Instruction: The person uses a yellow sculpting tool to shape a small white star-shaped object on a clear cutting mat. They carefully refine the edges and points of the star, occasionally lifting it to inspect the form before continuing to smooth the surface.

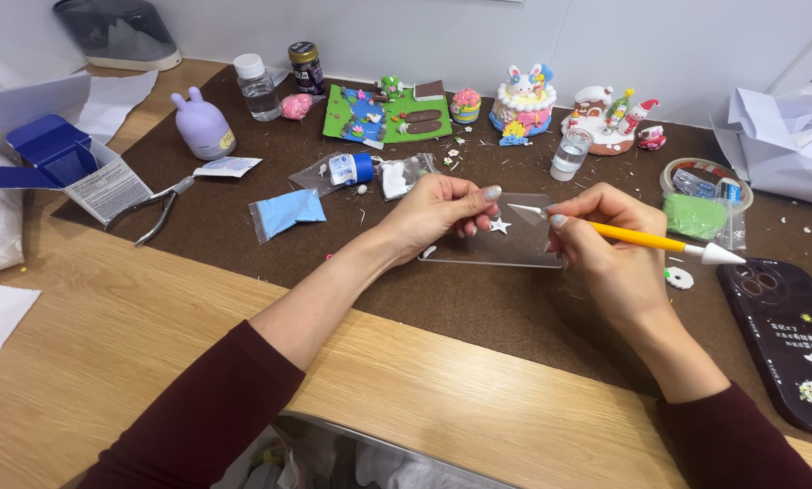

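Left hand: the left hand (437, 213), centre of frame, has thumb and fingers pinched together on the upper left edge of a clear plastic sheet (505, 246), steadying it.
Right hand: the right hand (605, 240), just right of centre, is closed in a pen grip round a yellow sculpting tool (641, 239).
Tool axis: long axis runs almost level across the frame; the fine white tip points left, the white cone end lies to the right, clear of the hand.
Star: a small white clay star (500, 225) lies on the sheet, between the two hands, just left of the tool tip; whether tip and star touch cannot be told.
Nearer hand: the left fingertips sit just beside the star; the right hand reaches it only through the tool.
Sheet: lies flat on a dark brown mat (478, 308), long side left to right.
Right of frame: green clay in a clear bag (696, 215); a dark phone case (791, 340) at the lower right.
Top of frame: a green clay garden plaque (386, 113), a rabbit cake figure (522, 98), a small clear cup (571, 152).
Left of frame: pliers (157, 206), a blue clay packet (285, 213), a lilac rabbit-shaped bottle (203, 124), an open blue box (66, 163).
Table: pale wood table (107, 335) under the mat.
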